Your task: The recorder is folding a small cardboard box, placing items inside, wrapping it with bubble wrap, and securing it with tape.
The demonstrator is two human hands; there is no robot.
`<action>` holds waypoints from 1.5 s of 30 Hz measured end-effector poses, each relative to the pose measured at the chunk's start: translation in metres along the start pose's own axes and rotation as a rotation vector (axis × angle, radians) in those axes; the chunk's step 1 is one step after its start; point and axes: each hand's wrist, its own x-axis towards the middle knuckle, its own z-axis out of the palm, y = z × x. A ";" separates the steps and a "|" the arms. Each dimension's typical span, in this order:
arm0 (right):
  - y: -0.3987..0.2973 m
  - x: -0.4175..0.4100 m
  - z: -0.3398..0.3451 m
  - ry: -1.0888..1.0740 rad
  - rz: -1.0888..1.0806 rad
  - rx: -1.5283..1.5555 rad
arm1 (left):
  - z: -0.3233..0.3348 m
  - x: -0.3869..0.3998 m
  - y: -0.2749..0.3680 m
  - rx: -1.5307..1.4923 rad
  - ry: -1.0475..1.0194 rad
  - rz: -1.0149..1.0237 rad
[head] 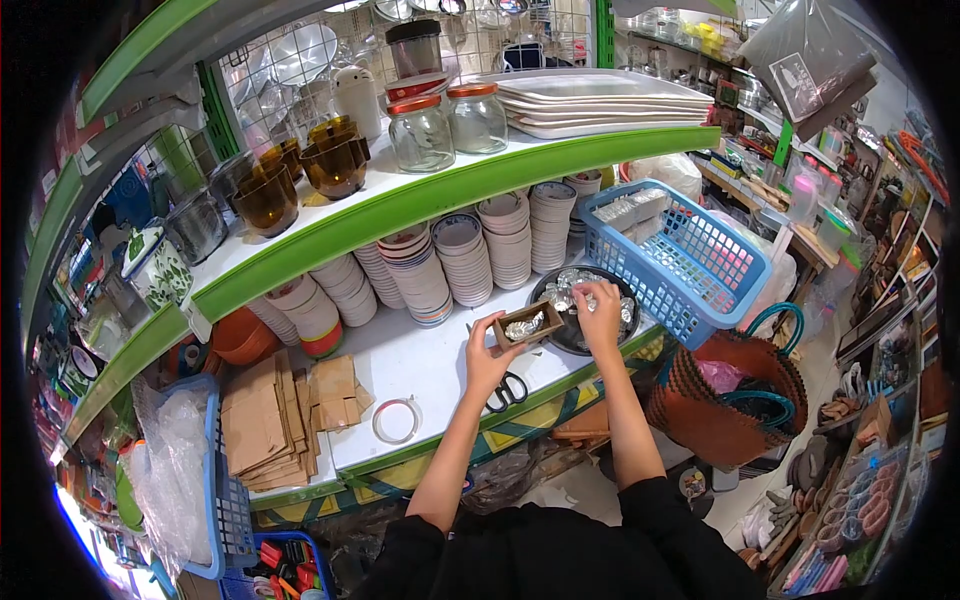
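My left hand [487, 358] grips a small open cardboard box [529, 325] by its left end and underside. Some shiny silver pieces [523, 327] lie inside it. To the right, my right hand [600, 311] is over a round dark tray [574, 341] that holds more silver pieces [564, 281]. Its thumb and fingers are pinched together at a silver piece, partly hidden by the fingers. The box's right end overlaps the tray's left rim in view. Black-handled scissors [510, 391] lie on the white shelf below the box, partly behind my left forearm.
Stacked bowls [463, 262] line the shelf's back. Flattened cardboard [259, 424] and a tape roll [396, 421] lie left. A blue plastic basket [675, 262] stands right, above a woven bag [720, 397]. The green-edged upper shelf [450, 191] carries glass jars [421, 139] and trays [600, 105].
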 end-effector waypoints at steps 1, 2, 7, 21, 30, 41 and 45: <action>-0.015 0.003 -0.004 0.003 -0.031 0.086 | -0.002 -0.001 -0.001 0.004 0.004 -0.002; -0.027 0.005 -0.010 0.005 -0.031 0.084 | -0.001 -0.001 0.001 0.009 -0.001 -0.001; -0.058 0.003 -0.009 -0.124 -0.355 0.146 | -0.002 -0.001 0.000 0.006 0.010 0.001; -0.063 -0.012 0.006 -0.064 -0.191 0.179 | -0.008 -0.001 0.009 0.008 0.001 0.053; -0.083 -0.053 0.046 -0.417 0.462 0.924 | -0.073 -0.032 0.016 -0.054 0.096 -0.033; -0.112 -0.100 0.086 -0.542 0.505 0.924 | -0.124 -0.082 0.037 0.508 0.207 -0.069; -0.106 -0.106 0.091 -0.635 0.591 0.905 | -0.130 -0.087 0.044 0.758 0.188 -0.079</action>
